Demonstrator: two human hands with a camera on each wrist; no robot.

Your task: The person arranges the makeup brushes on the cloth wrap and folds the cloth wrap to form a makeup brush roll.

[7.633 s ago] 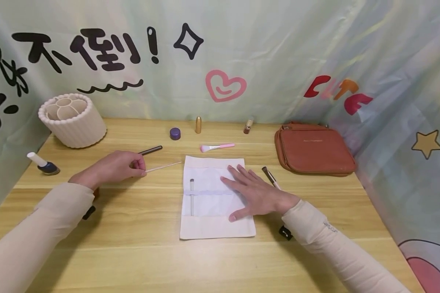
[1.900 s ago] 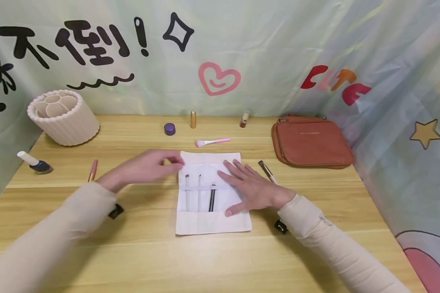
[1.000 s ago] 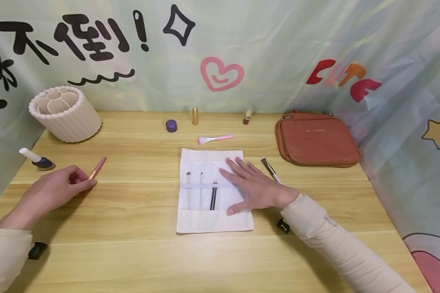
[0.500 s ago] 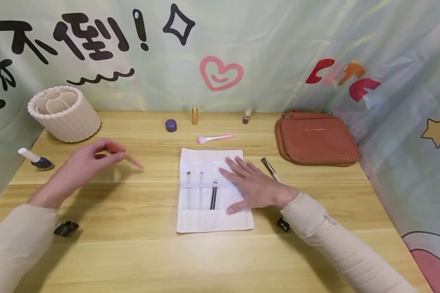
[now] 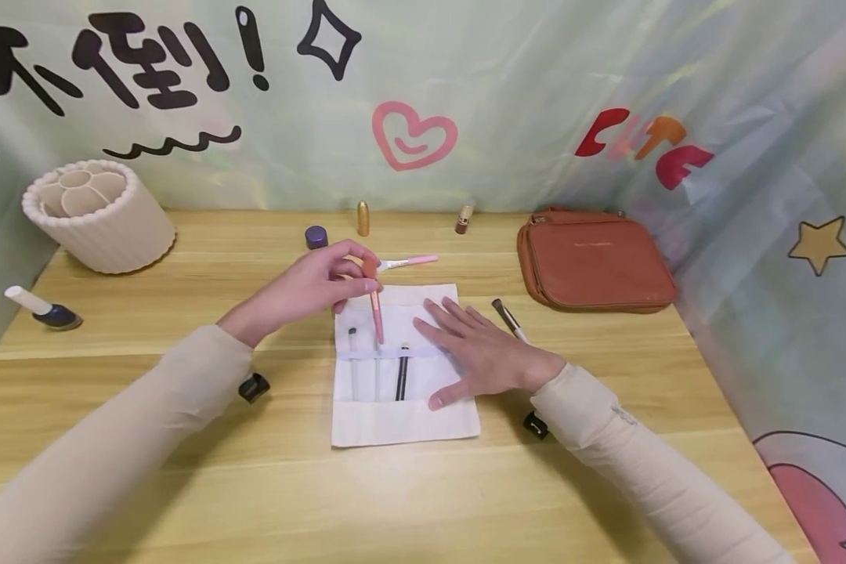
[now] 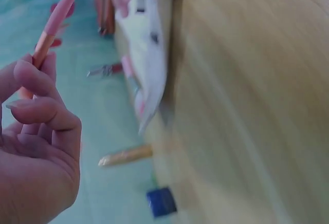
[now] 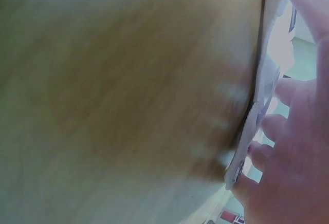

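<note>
In the head view my left hand [image 5: 310,286] pinches a pink-handled makeup brush [image 5: 377,317] near its bristles, handle end downward over a white cloth brush pouch [image 5: 405,427]. Two thin pale brushes and a black-handled brush [image 5: 402,376] lie under the pouch's middle band. My right hand [image 5: 489,352] rests flat on the pouch's right side, fingers spread. The left wrist view shows the pink handle [image 6: 64,5] rising from the fingertips. At the right wrist view's edge, the fingers [image 7: 275,126] press against the pouch.
A brush with dark bristles [image 5: 507,317] lies partly behind my right hand. Farther back are a pink brush [image 5: 419,259], purple jar [image 5: 316,236], gold tube [image 5: 363,219], small bottle [image 5: 464,220] and brown case [image 5: 599,262]. Nail polish [image 5: 55,316] and a ribbed holder [image 5: 106,227] stand left.
The pouch held one brush at first and holds three now. My left hand picked up the pink brush at the left and carried it right over the pouch. My right hand stays put.
</note>
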